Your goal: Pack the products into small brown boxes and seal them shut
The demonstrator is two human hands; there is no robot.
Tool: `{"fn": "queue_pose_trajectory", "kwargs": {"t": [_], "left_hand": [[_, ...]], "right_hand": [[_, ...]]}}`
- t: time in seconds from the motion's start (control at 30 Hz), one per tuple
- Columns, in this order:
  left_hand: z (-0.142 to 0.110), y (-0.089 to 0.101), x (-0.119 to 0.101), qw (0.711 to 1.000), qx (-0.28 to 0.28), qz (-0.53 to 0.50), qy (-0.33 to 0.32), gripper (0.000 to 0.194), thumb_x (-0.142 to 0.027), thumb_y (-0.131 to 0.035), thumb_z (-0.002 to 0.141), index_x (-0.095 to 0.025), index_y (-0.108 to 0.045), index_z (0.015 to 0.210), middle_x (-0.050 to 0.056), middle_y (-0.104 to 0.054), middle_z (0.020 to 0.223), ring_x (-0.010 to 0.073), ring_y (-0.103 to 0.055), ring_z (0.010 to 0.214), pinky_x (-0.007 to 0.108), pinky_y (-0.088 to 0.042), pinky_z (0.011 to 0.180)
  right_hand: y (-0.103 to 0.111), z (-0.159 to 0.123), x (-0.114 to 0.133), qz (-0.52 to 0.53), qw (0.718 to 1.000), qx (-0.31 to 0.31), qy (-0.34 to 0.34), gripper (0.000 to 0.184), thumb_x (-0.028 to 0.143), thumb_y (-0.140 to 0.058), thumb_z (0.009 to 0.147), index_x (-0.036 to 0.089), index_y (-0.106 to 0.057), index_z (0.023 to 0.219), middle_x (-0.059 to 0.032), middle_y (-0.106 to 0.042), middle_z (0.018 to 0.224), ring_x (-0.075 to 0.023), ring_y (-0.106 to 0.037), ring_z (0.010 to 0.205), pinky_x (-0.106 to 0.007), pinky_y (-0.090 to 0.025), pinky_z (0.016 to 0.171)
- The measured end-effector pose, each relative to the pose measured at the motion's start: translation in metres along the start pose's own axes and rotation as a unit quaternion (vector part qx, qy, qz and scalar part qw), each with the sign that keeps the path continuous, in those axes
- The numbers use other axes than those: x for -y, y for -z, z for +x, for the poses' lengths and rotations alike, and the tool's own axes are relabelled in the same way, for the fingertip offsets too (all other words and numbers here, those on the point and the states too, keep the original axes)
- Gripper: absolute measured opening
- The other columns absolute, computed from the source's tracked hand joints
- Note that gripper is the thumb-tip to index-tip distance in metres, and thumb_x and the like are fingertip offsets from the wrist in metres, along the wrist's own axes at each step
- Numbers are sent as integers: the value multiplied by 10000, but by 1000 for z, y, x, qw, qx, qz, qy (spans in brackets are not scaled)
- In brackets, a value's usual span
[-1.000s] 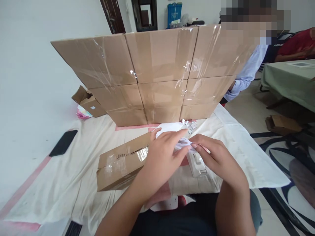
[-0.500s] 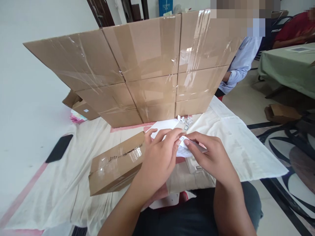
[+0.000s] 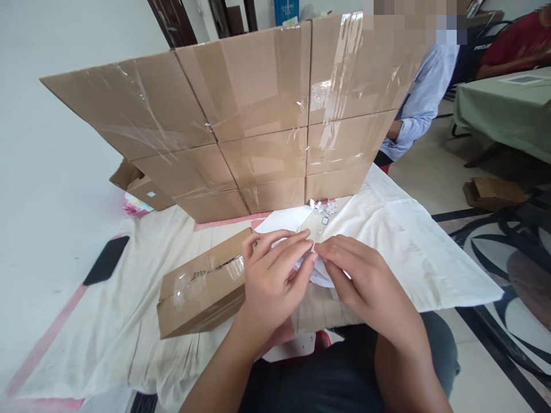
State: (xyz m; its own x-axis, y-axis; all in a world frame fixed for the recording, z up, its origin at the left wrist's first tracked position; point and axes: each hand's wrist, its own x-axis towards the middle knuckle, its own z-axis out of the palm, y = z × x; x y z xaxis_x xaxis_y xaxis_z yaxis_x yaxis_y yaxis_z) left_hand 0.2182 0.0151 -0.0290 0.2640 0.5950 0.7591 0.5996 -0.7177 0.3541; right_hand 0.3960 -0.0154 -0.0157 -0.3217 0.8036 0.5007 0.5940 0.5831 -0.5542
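Note:
Between my two hands is a sheet of white paper (image 3: 321, 276), mostly covered by the fingers. My left hand (image 3: 275, 272) is closed on it with thumb and fingertips pinched at its upper part. Right beside those fingertips, my right hand (image 3: 359, 275) pinches the paper too. Beyond the fingers lie small white scraps (image 3: 322, 206) and a little square outline (image 3: 325, 220) on the cloth. Another white sheet (image 3: 284, 219) rests flat behind my left hand. A taped cardboard box (image 3: 202, 287) stands just left of my left hand.
A tall panel of taped cardboard (image 3: 258, 115) stands across the back of the cloth-covered table (image 3: 417, 246). A black phone-like slab (image 3: 106, 261) lies at the left by the wall. Behind the panel at right is a person in a light blue sleeve (image 3: 430, 97).
Both hands have drawn together and turned over the paper, so their fingertips nearly meet and hide more of it. The right hand's thumb has moved from the paper's face to beneath the fingers.

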Motion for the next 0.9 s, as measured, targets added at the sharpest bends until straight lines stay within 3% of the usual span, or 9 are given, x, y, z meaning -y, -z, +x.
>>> {"fn": "queue_pose_trajectory", "kwargs": {"t": [0.17,0.33,0.47,0.6,0.7,0.77,0.83,0.9], "left_hand": [[-2,2,2,998,27,-49,30,158,-154,-616,981,-284,-701,1011,-36,-805,1100,195,-704,1062,463,-404,990],[-7,-3,1,998,-4,-37,41,152,-127,-602,981,-259,-675,1003,-18,-795,1097,174,-700,1058,428,-405,982],[-9,-3,4,992,-50,-69,88,136,-140,-562,1003,-243,-648,1026,14,-763,1187,181,-662,1169,414,-452,1015],[-9,0,9,988,-74,-64,116,131,-159,-553,1012,-246,-650,1000,4,-761,1163,178,-661,1154,405,-465,1028],[-10,-1,10,992,-62,-41,100,127,-153,-568,1004,-245,-655,1007,0,-767,1136,176,-661,1141,397,-446,1028],[-11,-3,10,994,-49,-39,86,123,-149,-572,1002,-241,-653,1012,5,-767,1135,177,-659,1141,400,-435,1031],[-12,-5,11,995,-42,-41,85,124,-150,-567,1007,-240,-652,1017,8,-766,1139,178,-655,1151,400,-429,1042],[-13,-7,11,994,-44,-41,95,125,-157,-561,1012,-243,-652,1015,6,-765,1148,177,-651,1160,399,-427,1053]], "right_hand": [[0,-1,1,-54,998,-1,13,254,87,-424,1037,171,-662,1066,-72,-671,914,-221,-582,841,-355,-449,747],[-3,-1,-1,-41,999,-9,3,244,94,-447,1028,183,-670,1076,-61,-696,916,-216,-617,846,-345,-455,752],[-3,2,-23,16,993,-45,-105,221,162,-483,1037,216,-689,1094,-21,-739,943,-177,-671,815,-300,-477,745],[4,8,-37,69,984,-14,-165,212,314,-517,1053,222,-707,1078,-1,-726,851,-163,-657,750,-278,-470,696],[3,11,-25,102,985,3,-140,198,387,-656,977,227,-704,1084,7,-709,833,-163,-642,755,-270,-462,687],[-2,12,-13,98,987,8,-126,138,336,-717,923,222,-704,999,13,-695,820,-151,-620,732,-266,-451,681],[-8,13,-5,78,989,8,-125,52,241,-669,930,213,-696,895,14,-673,787,-135,-584,687,-267,-430,659],[-13,14,-2,64,990,-8,-126,150,159,-588,935,204,-685,829,17,-640,741,-123,-549,647,-267,-403,629]]}}
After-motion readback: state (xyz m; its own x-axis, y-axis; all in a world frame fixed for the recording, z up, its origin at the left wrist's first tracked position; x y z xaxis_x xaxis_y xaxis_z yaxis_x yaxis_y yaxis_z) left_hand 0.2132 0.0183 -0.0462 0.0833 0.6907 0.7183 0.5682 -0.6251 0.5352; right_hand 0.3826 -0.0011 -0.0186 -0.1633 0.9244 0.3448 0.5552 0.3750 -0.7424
